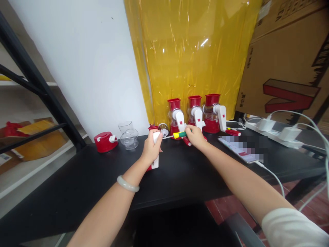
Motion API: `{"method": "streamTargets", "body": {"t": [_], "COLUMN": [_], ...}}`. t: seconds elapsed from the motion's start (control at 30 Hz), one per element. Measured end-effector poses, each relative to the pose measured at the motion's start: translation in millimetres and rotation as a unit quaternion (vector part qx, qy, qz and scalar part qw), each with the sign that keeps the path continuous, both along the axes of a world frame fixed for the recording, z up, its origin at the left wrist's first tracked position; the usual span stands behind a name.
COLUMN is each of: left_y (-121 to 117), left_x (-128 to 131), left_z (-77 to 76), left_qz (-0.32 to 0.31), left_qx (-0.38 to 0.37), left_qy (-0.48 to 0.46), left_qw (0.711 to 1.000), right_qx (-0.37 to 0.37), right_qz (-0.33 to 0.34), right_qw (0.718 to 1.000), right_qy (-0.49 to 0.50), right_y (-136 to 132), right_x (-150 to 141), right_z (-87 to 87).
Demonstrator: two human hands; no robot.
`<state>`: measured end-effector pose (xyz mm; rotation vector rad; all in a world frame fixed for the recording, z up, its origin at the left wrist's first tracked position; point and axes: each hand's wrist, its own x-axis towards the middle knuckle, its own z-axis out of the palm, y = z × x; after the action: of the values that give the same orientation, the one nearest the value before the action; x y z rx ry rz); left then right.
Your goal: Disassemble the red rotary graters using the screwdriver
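My left hand (150,148) is closed around a white crank handle (155,162) with a red end, held upright just above the black table. In my right hand (195,137) is a screwdriver (179,134) with a yellow and green grip, its thin shaft pointing left at the crank handle. Whether the tip touches a screw is too small to tell. Behind my hands lies a metal grater drum (163,129), beside a red part partly hidden by my left hand. To the left sit a red base (105,141) and a clear plastic hopper (129,136).
Three red and white rotary graters (212,115) stand along the back. At right, a phone (239,149) lies on the black table (102,181), cabled, near a white power strip (273,135) with chargers. A large cardboard box (285,58) and yellow plastic sheet (195,48) rise behind.
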<state>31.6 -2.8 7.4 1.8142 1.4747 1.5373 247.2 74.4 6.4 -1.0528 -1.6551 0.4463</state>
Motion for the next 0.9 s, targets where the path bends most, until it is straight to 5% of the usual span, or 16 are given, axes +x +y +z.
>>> {"method": "streamTargets", "body": {"t": [0.47,0.9], "left_y": [9,3], "left_x": [5,6], "left_z": [-2.1,7.2], "left_qz": [-0.048,-0.123], "left_qx": [-0.083,-0.206], "left_qy": [-0.136,-0.258], "left_qw": [0.986,0.936], "right_qx": [0.132,0.204], "right_qz": [-0.038,-0.013], "right_qw": [0.990,0.978], "right_qy": [-0.034,-0.047], "right_y": [-8,-17], "right_x": [1,7], "right_z": [6.1,7.8]}}
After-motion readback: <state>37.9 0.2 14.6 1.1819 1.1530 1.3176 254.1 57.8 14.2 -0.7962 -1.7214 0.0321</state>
